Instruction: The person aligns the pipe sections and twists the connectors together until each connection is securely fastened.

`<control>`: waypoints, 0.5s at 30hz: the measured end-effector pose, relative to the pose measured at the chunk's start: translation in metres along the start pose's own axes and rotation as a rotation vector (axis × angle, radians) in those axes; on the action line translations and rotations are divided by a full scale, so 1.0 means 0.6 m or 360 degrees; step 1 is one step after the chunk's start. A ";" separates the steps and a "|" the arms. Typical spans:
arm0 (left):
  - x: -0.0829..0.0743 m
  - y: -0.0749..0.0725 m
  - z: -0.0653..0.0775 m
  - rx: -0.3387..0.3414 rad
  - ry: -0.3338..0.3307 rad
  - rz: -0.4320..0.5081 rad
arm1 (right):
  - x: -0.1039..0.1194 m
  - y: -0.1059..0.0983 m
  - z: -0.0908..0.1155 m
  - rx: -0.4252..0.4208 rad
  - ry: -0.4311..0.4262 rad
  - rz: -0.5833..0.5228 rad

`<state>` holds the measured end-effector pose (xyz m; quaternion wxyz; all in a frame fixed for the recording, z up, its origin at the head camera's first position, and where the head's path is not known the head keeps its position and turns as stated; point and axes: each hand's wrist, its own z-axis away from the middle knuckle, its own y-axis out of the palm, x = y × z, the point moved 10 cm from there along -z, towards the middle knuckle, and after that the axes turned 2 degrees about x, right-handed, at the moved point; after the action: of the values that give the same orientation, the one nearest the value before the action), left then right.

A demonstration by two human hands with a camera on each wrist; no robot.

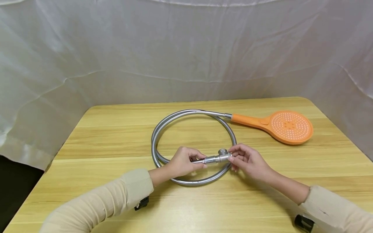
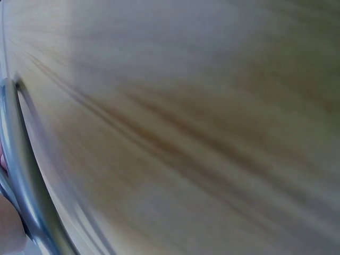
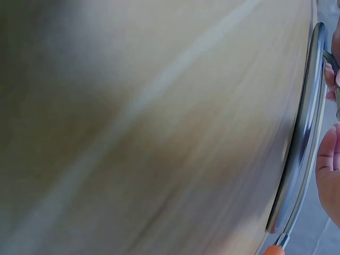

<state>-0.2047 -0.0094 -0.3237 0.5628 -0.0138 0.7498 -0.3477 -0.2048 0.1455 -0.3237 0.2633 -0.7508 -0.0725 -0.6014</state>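
Observation:
In the head view a coiled metal shower hose [image 1: 192, 183] lies on the wooden table. My left hand [image 1: 183, 161] grips one end of it, just behind the chrome connector nut [image 1: 211, 160]. Joined to that nut is a small chrome angle valve [image 1: 223, 154] with a round side piece pointing up. The fingers and thumb of my right hand [image 1: 250, 161] pinch the valve's far end. At the hose's other end is an orange shower head [image 1: 291, 127], lying face up to the right. Only part of the hose [image 2: 24, 175] shows in the left wrist view.
The light wooden table [image 1: 102, 136] has its back edge against a pale hanging curtain [image 1: 186, 48], which also closes off both sides. A dark gap [image 1: 17, 184] shows below the curtain at the left. Small black devices sit under both cuffs.

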 end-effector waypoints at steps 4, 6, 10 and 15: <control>0.000 0.000 0.000 0.0004 0.0002 -0.0004 | -0.003 -0.001 0.000 -0.0006 0.0044 0.0006; 0.000 0.000 -0.001 0.0004 0.0010 -0.0002 | -0.007 -0.001 -0.001 -0.0011 0.0083 0.0001; 0.001 0.001 -0.001 0.0003 0.0031 -0.0009 | -0.011 0.000 -0.001 0.0005 0.0124 -0.0014; 0.000 0.001 0.000 0.0012 0.0028 -0.0021 | -0.013 0.006 0.000 0.0108 0.0103 -0.0085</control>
<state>-0.2041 -0.0089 -0.3241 0.5539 -0.0134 0.7532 -0.3544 -0.2051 0.1440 -0.3320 0.2746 -0.7194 -0.1044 -0.6294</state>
